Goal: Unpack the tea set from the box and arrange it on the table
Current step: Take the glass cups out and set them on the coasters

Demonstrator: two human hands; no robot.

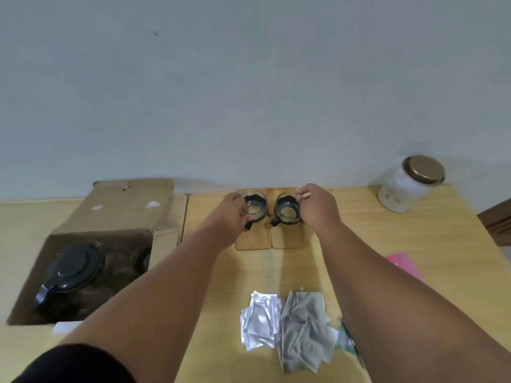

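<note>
From the head view, both arms reach toward twelve o'clock, where two glass cups sit side by side near the far edge of the desk point(359, 244). The left hand point(232, 214) has its fingers closed around the left cup point(255, 207), and the right hand point(318, 210) pinches the rim of the right cup point(287, 210) between thumb and fingers. Each cup rests on its own wooden coaster: the left coaster point(253, 239) and the right coaster point(287, 239) lie touching edge to edge, so the pair reads as a neat row. The right cup's dark handle points toward seven o'clock; the grips look meant to centre the cups or turn them to match.

At nine o'clock stands the open cardboard box point(116, 217), its flap folded back against the wall. Inside it lies the teapot point(72, 269) with its dark lid, not yet unpacked, and probably the next piece to lift out. At six o'clock a loose heap of tea sachets point(287, 327) lies on the desk, clear of the cups. A white tin with a bronze lid point(409, 183) stands at two o'clock, well apart.
</note>
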